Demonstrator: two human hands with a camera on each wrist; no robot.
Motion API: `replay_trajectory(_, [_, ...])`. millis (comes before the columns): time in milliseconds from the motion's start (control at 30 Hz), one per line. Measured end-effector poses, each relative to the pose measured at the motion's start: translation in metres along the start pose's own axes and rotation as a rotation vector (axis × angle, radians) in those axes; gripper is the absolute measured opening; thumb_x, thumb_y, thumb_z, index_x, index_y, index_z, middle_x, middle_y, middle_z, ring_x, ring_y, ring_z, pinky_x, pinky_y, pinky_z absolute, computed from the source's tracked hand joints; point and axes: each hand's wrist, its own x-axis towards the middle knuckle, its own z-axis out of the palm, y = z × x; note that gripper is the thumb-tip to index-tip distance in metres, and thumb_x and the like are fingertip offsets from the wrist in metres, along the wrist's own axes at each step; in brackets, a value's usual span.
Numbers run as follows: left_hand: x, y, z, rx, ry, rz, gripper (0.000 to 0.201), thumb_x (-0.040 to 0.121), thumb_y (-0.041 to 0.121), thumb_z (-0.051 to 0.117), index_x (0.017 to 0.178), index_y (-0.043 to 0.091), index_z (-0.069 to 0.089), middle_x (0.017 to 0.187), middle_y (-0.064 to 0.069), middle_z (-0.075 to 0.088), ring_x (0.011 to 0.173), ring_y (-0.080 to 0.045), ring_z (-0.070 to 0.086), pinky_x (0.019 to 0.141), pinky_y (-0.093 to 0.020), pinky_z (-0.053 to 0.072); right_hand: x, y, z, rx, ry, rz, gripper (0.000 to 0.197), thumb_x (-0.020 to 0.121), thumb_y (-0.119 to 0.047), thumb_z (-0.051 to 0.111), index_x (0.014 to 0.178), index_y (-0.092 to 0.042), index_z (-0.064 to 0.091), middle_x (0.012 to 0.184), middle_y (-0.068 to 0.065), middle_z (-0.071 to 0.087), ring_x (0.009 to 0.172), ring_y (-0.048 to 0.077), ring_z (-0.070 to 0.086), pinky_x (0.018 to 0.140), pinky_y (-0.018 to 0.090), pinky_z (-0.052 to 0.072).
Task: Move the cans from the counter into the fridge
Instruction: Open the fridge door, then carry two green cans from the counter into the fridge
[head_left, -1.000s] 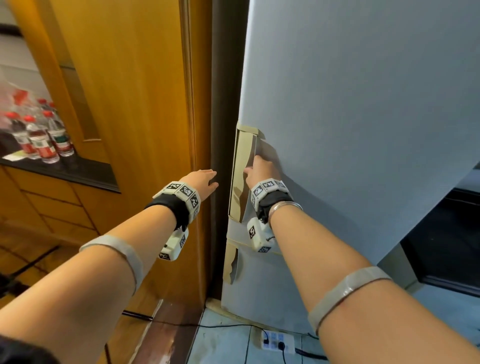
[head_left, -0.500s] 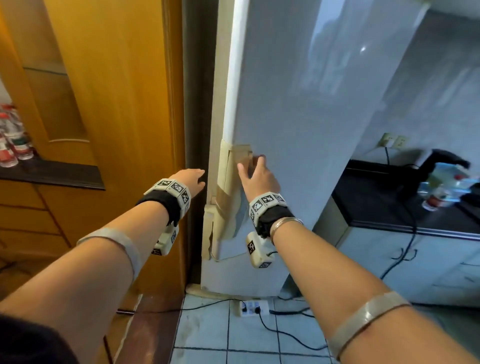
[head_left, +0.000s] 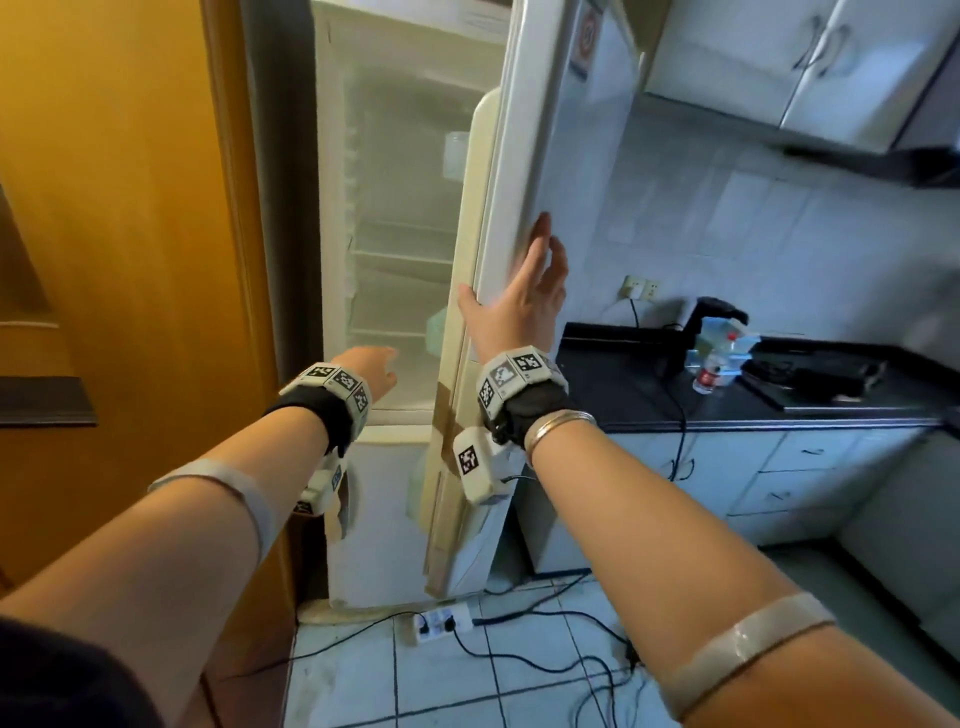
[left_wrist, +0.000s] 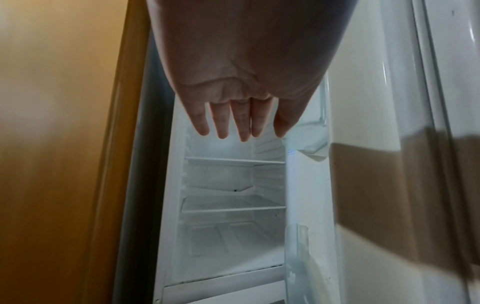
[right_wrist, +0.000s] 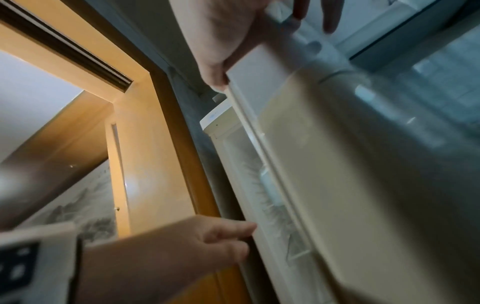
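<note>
The white fridge (head_left: 400, 218) stands open, with bare shelves (left_wrist: 233, 161) inside. Its upper door (head_left: 530, 145) is swung out to the right. My right hand (head_left: 519, 286) lies flat against the door's free edge, fingers straight on the outer face and thumb on the inner side; the right wrist view shows that hand (right_wrist: 221, 41) at the edge of the door (right_wrist: 337, 164). My left hand (head_left: 371, 364) is held out with straight fingers (left_wrist: 241, 123) before the fridge's opening, holding nothing. No cans are in view.
A dark counter (head_left: 623, 395) to the right of the door carries a water bottle (head_left: 709, 371) and a black appliance (head_left: 706, 317). A wooden panel (head_left: 130, 208) flanks the fridge on the left. A power strip (head_left: 441, 621) and cables lie on the tiled floor.
The fridge door has swung open to the right. My right hand left the handle recess and moved up to the door's edge. My left hand moved forward toward the opening.
</note>
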Motion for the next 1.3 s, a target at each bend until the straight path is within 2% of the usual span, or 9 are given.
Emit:
replay_trajectory(133, [0.001, 0.023, 0.001, -0.004, -0.006, 0.074, 0.051, 0.097, 0.021, 0.038, 0.146, 0.016, 0.025, 0.151, -0.007, 0.033, 0.137, -0.026, 0.035, 0.112, -0.036, 0.030, -0.002, 0.023, -0.038, -0.051, 0.005, 0.007, 0.092, 0.076, -0.030, 0.064, 0.148, -0.012, 0.009, 0.151, 0.012, 0.021, 0.130, 0.032, 0.036, 0.094, 0.039, 0.044])
replay_trajectory(300, [-0.004, 0.057, 0.012, -0.012, -0.013, 0.149, 0.052, 0.096, 0.023, 0.039, 0.146, 0.015, 0.028, 0.152, -0.004, 0.032, 0.138, -0.025, 0.034, 0.113, -0.036, 0.029, 0.000, 0.064, -0.091, -0.077, 0.056, 0.054, 0.092, 0.076, -0.031, 0.064, 0.148, -0.014, 0.008, 0.140, 0.011, 0.036, 0.114, 0.030, 0.054, 0.078, 0.041, 0.055])
replay_trajectory(533, [-0.011, 0.102, 0.025, 0.000, -0.003, 0.228, 0.052, 0.096, 0.022, 0.040, 0.146, 0.017, 0.027, 0.151, -0.004, 0.033, 0.137, -0.025, 0.035, 0.112, -0.035, 0.030, 0.014, 0.128, -0.158, -0.231, 0.102, 0.282, 0.081, 0.091, -0.041, 0.050, 0.149, -0.011, 0.002, 0.155, 0.011, 0.019, 0.128, 0.031, 0.047, 0.092, 0.042, 0.045])
replay_trajectory(600, [-0.011, 0.112, 0.029, -0.002, 0.000, 0.238, 0.052, 0.096, 0.020, 0.040, 0.146, 0.016, 0.026, 0.152, -0.004, 0.032, 0.138, -0.024, 0.034, 0.113, -0.036, 0.030, 0.019, 0.146, -0.172, -0.247, 0.129, 0.335, 0.080, 0.093, -0.039, 0.047, 0.149, -0.011, -0.002, 0.154, 0.013, 0.021, 0.126, 0.034, 0.048, 0.093, 0.048, 0.044])
replay_trajectory(733, [-0.008, 0.132, 0.033, 0.007, 0.012, 0.270, 0.052, 0.096, 0.017, 0.039, 0.146, 0.014, 0.025, 0.152, -0.005, 0.032, 0.139, -0.024, 0.034, 0.113, -0.036, 0.028, 0.036, 0.178, -0.199, -0.296, 0.170, 0.427, 0.074, 0.096, -0.033, 0.043, 0.149, -0.009, -0.003, 0.149, 0.023, 0.028, 0.127, 0.037, 0.045, 0.096, 0.046, 0.043])
replay_trajectory(900, [-0.001, 0.154, 0.042, 0.005, -0.017, 0.265, 0.051, 0.097, 0.019, 0.039, 0.146, 0.017, 0.025, 0.152, -0.002, 0.031, 0.140, -0.023, 0.032, 0.114, -0.036, 0.027, 0.059, 0.209, -0.215, -0.326, 0.159, 0.487, 0.071, 0.097, -0.029, 0.042, 0.149, -0.010, -0.004, 0.151, 0.019, 0.027, 0.126, 0.036, 0.047, 0.097, 0.045, 0.042])
replay_trajectory(1100, [0.007, 0.172, 0.050, 0.036, -0.061, 0.269, 0.051, 0.098, 0.022, 0.038, 0.147, 0.017, 0.023, 0.152, -0.002, 0.031, 0.139, -0.024, 0.033, 0.115, -0.038, 0.028, 0.064, 0.224, -0.217, -0.327, 0.196, 0.446, 0.068, 0.097, -0.025, 0.042, 0.149, -0.016, -0.001, 0.151, 0.017, 0.022, 0.130, 0.035, 0.041, 0.102, 0.044, 0.039])
replay_trajectory(1200, [0.004, 0.178, 0.048, 0.054, -0.065, 0.266, 0.052, 0.098, 0.023, 0.038, 0.147, 0.017, 0.023, 0.152, -0.003, 0.031, 0.139, -0.024, 0.033, 0.114, -0.038, 0.029, 0.057, 0.216, -0.210, -0.333, 0.277, 0.324, 0.066, 0.094, -0.019, 0.042, 0.150, -0.021, 0.006, 0.153, 0.012, 0.016, 0.135, 0.028, 0.031, 0.111, 0.039, 0.028])
replay_trajectory(1300, [-0.001, 0.181, 0.044, 0.066, -0.038, 0.265, 0.051, 0.098, 0.021, 0.037, 0.147, 0.016, 0.024, 0.152, -0.004, 0.032, 0.138, -0.025, 0.034, 0.112, -0.037, 0.030, 0.043, 0.194, -0.192, -0.277, 0.261, 0.146, 0.065, 0.090, -0.011, 0.042, 0.148, -0.020, 0.015, 0.153, 0.010, 0.016, 0.137, 0.025, 0.028, 0.113, 0.037, 0.028])
